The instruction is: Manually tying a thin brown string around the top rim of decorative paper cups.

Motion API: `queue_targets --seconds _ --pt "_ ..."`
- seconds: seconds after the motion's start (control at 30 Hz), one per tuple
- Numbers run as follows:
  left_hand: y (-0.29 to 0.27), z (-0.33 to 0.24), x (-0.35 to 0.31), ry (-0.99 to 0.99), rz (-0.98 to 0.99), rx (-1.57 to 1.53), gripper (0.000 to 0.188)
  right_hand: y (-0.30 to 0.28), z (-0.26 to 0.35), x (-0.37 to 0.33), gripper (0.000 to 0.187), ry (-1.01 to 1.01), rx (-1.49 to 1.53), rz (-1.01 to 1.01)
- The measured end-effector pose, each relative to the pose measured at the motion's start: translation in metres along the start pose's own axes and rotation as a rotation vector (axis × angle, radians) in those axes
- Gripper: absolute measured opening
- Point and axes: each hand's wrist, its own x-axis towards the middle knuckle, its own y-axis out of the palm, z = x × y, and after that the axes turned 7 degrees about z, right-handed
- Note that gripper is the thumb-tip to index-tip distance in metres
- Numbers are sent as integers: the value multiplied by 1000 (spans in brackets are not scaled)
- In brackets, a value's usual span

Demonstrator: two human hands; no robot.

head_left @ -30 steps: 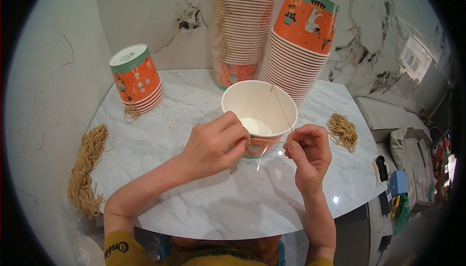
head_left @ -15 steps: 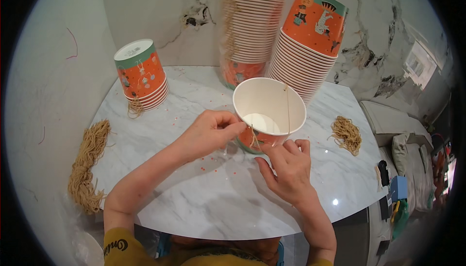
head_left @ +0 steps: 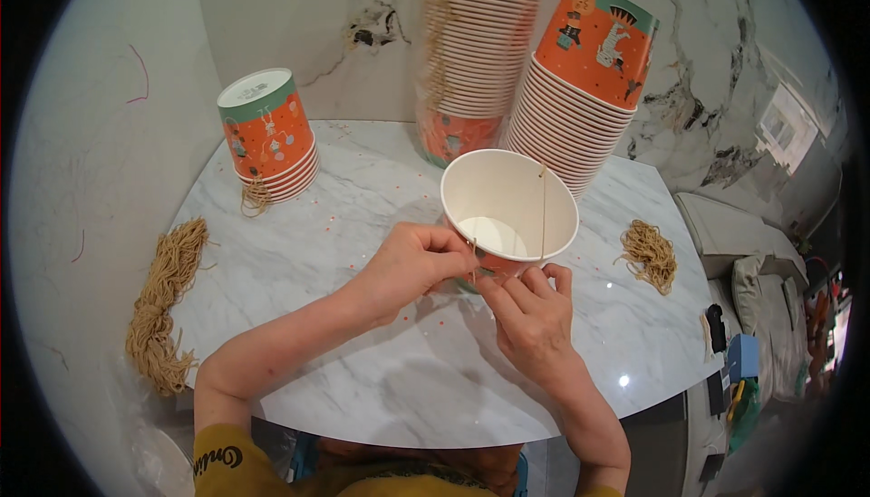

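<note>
Illumination is bright, even and overhead. A small glare spot sits on the glossy white marble tabletop (head_left: pixel 622 379). Soft shadows lie beneath both forearms. Fisheye distortion bends edges; corners are black. The tall central stack of orange paper cups (head_left: pixel 476 44) is motion-blurred.

White marble surface (head_left: pixel 381 379) with grey veins and a rounded edge, shoved up against a matching marble wall (head_left: pixel 326 35) that has dark cracks running through it. Off to the right there's a pale sofa (head_left: pixel 725 234) and a bright window (head_left: pixel 779 125).
</note>
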Motion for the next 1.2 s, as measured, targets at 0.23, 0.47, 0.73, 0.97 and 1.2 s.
queue_targets --seconds 0.23,0.47,0.73,0.97,1.2 --pt "-5 -3 2 28 -43 -83 8 0 -1 -1 40 -45 33 12" --pt "-3 -3 1 43 -81 -56 9 -2 -4 0 37 -93 53 25" --pt "-4 0 3 210 -178 280 10 -2 -3 0 32 -19 71 -15" --pt "-2 -3 0 858 -305 1017 37 -4 -1 1 27 -4 108 -12" --pt "0 1 -1 833 -186 1078 33 -6 -4 1 26 58 112 -32"
